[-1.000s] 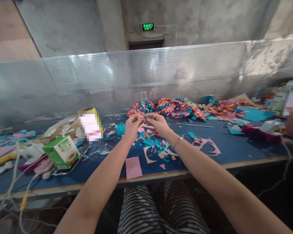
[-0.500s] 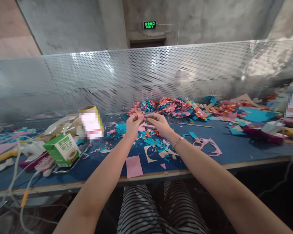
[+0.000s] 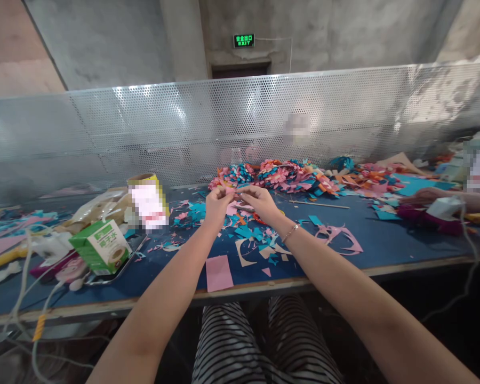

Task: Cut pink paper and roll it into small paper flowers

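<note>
My left hand and my right hand meet above the middle of the table, fingertips pinched on a small pink paper piece between them. Its exact shape is partly hidden by the fingers. Just behind them lies a heap of paper flowers in pink, blue and orange. Below and around the hands are loose blue paper cutouts. A square pink paper sheet lies by the front edge.
To the left stand a green drink carton on a tray and a yellow-edged container. White cables hang over the left edge. At right, another person's hand reaches near a purple tool. A perforated metal screen runs behind.
Another person's hand and forearm have come into view at the right, over the paper scraps. My own hands stay nearly in place, still pinching the pink paper.
</note>
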{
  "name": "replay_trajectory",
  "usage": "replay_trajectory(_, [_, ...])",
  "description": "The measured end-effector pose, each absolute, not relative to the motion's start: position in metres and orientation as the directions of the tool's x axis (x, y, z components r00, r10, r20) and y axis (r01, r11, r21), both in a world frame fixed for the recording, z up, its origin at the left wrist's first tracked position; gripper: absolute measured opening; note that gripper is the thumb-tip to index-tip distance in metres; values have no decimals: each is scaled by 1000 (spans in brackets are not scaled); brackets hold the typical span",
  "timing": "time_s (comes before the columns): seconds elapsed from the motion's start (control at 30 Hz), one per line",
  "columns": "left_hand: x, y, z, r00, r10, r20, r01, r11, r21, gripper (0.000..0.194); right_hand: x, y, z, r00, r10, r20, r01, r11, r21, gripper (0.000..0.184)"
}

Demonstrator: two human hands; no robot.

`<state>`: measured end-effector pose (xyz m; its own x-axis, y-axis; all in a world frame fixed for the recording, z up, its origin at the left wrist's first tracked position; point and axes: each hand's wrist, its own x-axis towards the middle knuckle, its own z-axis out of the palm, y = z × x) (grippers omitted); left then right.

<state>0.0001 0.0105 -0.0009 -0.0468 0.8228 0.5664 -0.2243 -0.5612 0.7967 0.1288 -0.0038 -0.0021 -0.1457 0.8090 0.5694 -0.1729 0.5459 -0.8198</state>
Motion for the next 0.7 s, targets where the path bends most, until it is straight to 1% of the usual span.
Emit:
replay_trajectory(0.13, [-1,10,-1,-42,798,601,-166,-599,783,7,129,-3,-2,-142,816,560,-178,535,-826,18])
replay_trajectory(0.27, [-1,9,0,-46,793,607,-133,-608,783,7,129,-4,0,-136,821,554,-190,528,-828,17])
replay_trajectory(0.57, [-3,12,-2,-45,758,650,-33,-652,758,11,129,-5,1,-126,850,511,-208,481,-852,24])
replay_trajectory(0.7, [-4,13,-2,-38,757,652,-18,-653,757,12,129,-4,1,-132,855,501,-224,466,-856,26])
